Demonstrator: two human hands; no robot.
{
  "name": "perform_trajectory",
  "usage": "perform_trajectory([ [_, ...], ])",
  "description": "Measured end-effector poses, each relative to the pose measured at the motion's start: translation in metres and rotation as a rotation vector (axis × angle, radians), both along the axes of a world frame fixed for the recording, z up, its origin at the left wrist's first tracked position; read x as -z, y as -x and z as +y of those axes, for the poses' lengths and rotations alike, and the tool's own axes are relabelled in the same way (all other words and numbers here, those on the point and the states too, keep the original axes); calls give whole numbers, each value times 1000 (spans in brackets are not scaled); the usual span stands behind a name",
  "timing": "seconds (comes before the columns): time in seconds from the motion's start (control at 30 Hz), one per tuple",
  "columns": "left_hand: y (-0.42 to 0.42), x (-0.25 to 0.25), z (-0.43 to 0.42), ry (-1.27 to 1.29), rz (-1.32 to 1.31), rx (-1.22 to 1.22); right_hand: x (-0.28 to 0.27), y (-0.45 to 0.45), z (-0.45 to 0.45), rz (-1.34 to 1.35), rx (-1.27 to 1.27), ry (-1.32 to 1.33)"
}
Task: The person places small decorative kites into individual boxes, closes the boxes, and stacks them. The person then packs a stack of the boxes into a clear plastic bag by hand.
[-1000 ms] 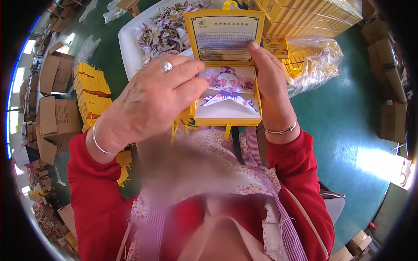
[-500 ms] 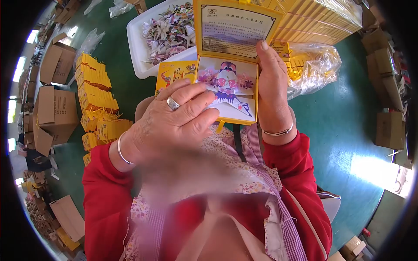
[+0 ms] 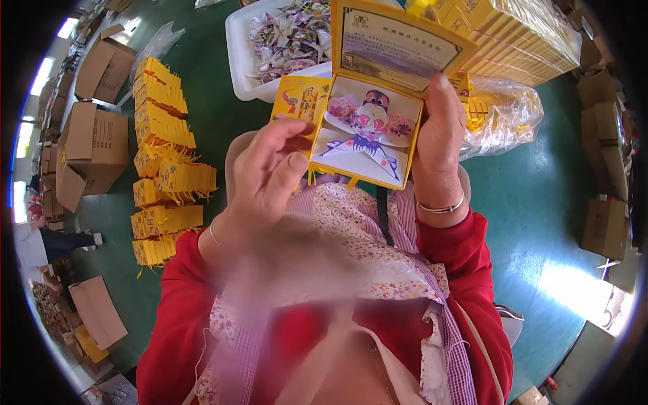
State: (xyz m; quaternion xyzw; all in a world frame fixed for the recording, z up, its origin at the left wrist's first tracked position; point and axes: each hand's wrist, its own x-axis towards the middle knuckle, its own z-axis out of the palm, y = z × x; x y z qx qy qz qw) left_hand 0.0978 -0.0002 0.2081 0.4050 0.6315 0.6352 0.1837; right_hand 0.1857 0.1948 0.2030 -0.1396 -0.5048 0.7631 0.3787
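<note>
An open yellow box (image 3: pixel 324 145) with its printed lid (image 3: pixel 398 44) raised is held at the centre. Inside it lies a purple, pink and white bird-shaped paper kite (image 3: pixel 373 125). My right hand (image 3: pixel 440 131) grips the box's right side, thumb by the lid's lower corner. At the box's left edge is my left hand (image 3: pixel 266 172), fingers bent and thumb apart, with its fingertips beside another yellow printed box (image 3: pixel 294 100). Nothing shows between its thumb and fingers.
Behind the box stands a white tub (image 3: pixel 241 61) of small kites. Rows of yellow boxes (image 3: pixel 162 128) stand at left, near cardboard cartons (image 3: pixel 101 142). Wrapped yellow boxes (image 3: pixel 520 40) and a clear plastic bag (image 3: pixel 516 115) are at upper right. A person's leg (image 3: pixel 64 241) shows far left.
The view has shifted, and the open box now appears lower and more tilted. My left hand has come off the kite to the box's left edge, with its thumb now spread from the fingers.
</note>
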Motion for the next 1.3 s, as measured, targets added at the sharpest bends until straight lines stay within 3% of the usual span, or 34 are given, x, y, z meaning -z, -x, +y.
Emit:
perform_trajectory([
  [0.1,-2,-5,-7,2,-526,139,-1,2,-18,129,9,105],
  [0.13,-1,-5,-17,10,-545,189,3,-8,-18,97,-234,29],
  [0.23,-3,-5,-34,48,-621,349,-2,-27,-38,-1,-207,-139],
  [0.3,-6,-5,-41,174,-626,287,13,-31,-50,14,-273,35],
  [0.37,-7,-10,-42,288,-651,221,24,-28,-58,40,-334,37],
  [0.43,-2,-12,-40,180,-743,86,12,-24,-64,-2,-357,94],
  [0.53,25,-7,-41,85,-574,-125,18,-8,-51,53,-361,13],
  [0.63,51,-7,-28,11,-500,-190,53,10,-40,-246,-181,16],
  [0.73,70,7,-17,-17,-543,-153,69,20,-40,-307,-196,-63],
  [0.83,70,13,-8,143,-360,-183,85,28,-44,-321,-199,-144],
  [0.93,72,23,-12,337,49,-256,96,32,-47,-355,-150,-190],
  [0.97,72,23,-12,374,71,-274,95,31,-48,-310,-144,-139],
  [1.03,71,25,-7,435,107,-267,82,26,-43,-406,-51,-428],
  [1.13,73,31,-11,363,-96,-255,88,22,-26,-398,-35,-578],
  [1.17,73,33,-13,306,-161,-273,96,20,-13,-383,8,-376],
  [1.23,82,39,-21,291,-48,-316,126,28,26,-316,79,25],
  [1.3,89,41,-27,308,-12,-366,137,28,89,-543,333,316],
])
